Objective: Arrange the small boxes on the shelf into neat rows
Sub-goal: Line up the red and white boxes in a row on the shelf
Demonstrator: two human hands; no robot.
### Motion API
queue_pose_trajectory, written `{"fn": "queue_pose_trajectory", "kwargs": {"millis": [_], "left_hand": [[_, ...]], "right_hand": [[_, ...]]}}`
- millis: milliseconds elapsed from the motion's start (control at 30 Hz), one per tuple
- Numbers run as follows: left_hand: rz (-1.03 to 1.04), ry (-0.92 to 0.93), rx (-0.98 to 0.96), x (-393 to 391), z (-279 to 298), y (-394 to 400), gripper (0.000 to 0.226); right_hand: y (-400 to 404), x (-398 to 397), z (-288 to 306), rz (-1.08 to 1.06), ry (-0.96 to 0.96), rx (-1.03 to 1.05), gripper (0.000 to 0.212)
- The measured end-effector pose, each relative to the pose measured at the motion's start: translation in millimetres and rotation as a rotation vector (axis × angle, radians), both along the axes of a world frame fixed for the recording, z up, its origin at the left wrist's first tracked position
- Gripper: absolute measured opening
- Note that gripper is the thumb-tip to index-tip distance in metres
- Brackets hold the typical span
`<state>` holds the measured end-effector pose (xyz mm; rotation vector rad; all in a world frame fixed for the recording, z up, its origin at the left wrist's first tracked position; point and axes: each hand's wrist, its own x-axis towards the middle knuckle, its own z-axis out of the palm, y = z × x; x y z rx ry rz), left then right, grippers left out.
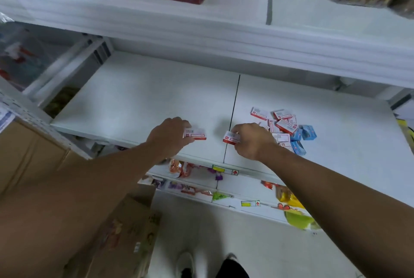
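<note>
So I've got both hands over the white shelf (145, 89) right now. My left hand (169, 136) has its fingers curled round one red-and-white box (195, 134), sitting left of the dark seam (233, 116) between the shelf panels. My right hand (252, 141) is pinching another red-and-white box (230, 138) right on that seam, near the front edge. The rest of the small boxes are a messy pile (283, 127) just behind and right of my right hand, red-and-white ones jumbled on top, a few blue boxes (308, 132) along the right side. Cardboard cartons (125, 239) sit on the floor lower left.
</note>
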<state>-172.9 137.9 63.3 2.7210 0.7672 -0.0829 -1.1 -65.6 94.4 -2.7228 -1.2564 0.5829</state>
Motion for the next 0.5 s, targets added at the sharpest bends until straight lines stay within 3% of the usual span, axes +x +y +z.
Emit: {"fn": "queue_pose_trajectory", "kwargs": {"millis": [500], "left_hand": [[0.064, 0.026, -0.023, 34, -31, 29, 0.047]], "right_hand": [[43, 45, -25, 0.075, 0.051, 0.006, 0.035]]}}
